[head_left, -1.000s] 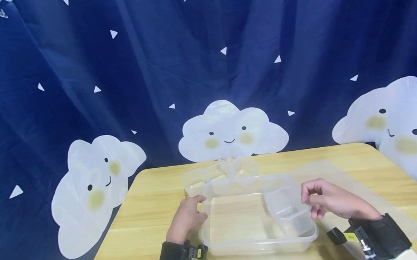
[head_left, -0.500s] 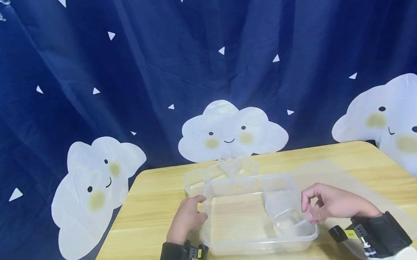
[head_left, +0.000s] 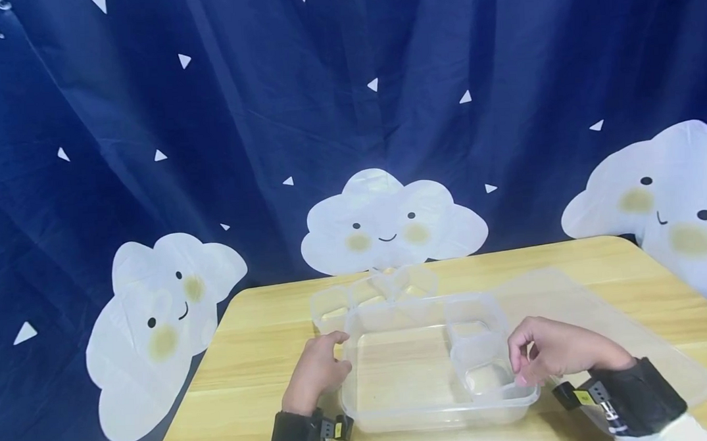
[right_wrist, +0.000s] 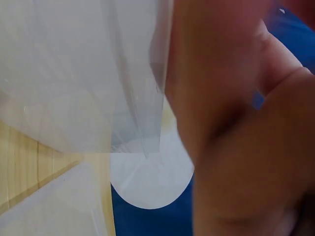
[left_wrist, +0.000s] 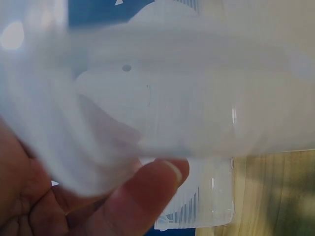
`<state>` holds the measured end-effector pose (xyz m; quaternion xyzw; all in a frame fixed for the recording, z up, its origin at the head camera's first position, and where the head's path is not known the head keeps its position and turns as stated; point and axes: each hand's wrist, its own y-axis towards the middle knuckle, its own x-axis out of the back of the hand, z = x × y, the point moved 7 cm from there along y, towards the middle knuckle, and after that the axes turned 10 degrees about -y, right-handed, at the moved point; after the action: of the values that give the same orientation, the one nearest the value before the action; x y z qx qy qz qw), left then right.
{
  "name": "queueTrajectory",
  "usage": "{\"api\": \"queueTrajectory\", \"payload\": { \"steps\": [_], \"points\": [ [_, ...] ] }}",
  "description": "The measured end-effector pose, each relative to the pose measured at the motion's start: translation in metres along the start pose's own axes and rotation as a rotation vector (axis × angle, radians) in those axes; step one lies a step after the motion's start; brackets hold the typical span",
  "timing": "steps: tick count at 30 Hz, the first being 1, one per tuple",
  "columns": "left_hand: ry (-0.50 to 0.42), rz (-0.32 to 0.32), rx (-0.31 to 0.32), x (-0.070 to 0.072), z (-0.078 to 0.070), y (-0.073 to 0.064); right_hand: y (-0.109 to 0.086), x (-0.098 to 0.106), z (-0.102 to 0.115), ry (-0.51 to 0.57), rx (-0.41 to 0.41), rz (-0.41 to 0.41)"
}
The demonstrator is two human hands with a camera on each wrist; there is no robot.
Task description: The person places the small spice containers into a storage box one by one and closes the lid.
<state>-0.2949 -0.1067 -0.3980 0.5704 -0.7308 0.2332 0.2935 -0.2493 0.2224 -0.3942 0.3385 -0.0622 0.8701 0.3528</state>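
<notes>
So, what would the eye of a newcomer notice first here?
Probably the navy curtain with three smiling white clouds, filling the background. Next, on the pale wooden table, the large clear rectangular container, its left rim gripped by the left hand. The right hand pinches a smaller clear tub in the container's near right corner.

Inside the box, two cups are ranged along the right. Behind it, three more cups are lined up; rightward, a lid is laid.
</notes>
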Motion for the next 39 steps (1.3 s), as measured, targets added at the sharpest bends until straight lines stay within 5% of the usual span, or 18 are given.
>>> {"api": "queueTrajectory", "payload": {
  "steps": [20, 39],
  "points": [
    [0.023, 0.002, 0.015, -0.0002, -0.0007, 0.0005, 0.0019, -0.0038, 0.0018, -0.322, -0.187, -0.043],
    [0.027, 0.002, 0.029, 0.0000, -0.0007, 0.0010, 0.0024, -0.0053, 0.0012, -0.365, -0.229, -0.030]
  ]
}}
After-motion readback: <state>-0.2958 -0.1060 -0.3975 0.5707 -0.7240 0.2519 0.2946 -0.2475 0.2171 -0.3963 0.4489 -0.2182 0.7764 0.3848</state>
